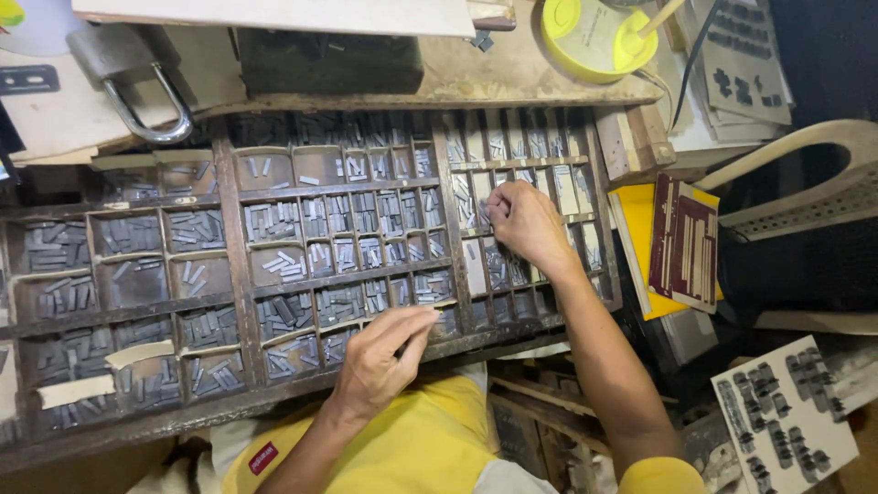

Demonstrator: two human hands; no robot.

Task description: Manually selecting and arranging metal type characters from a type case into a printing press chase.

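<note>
Head view: your right hand (523, 222) reaches into the narrow compartments at the right side of the wooden type case (233, 247), fingertips pinched down among the small grey metal sorts (494, 265) there. Whether a sort is already lifted between the fingers cannot be told; the tips are buried in the compartment. Your left hand (380, 359) rests at the near rim of the case, fingers curled with the thumb pressed along them, as if keeping something small lined up against them; the contents are hidden, so it cannot be told what, if anything, it grips.

Judged step: picking type, with the right hand fetching and the left collecting. The next move would call for a clean pinch on one sort, lifted straight up so neighbours are not dragged out, then carried across to the left hand.

Surroundings: a large padlock (137, 78) lies on the table beyond the case at upper left, a yellow round container (594, 37) at upper right, and a card with set type (782, 416) at lower right.
</note>
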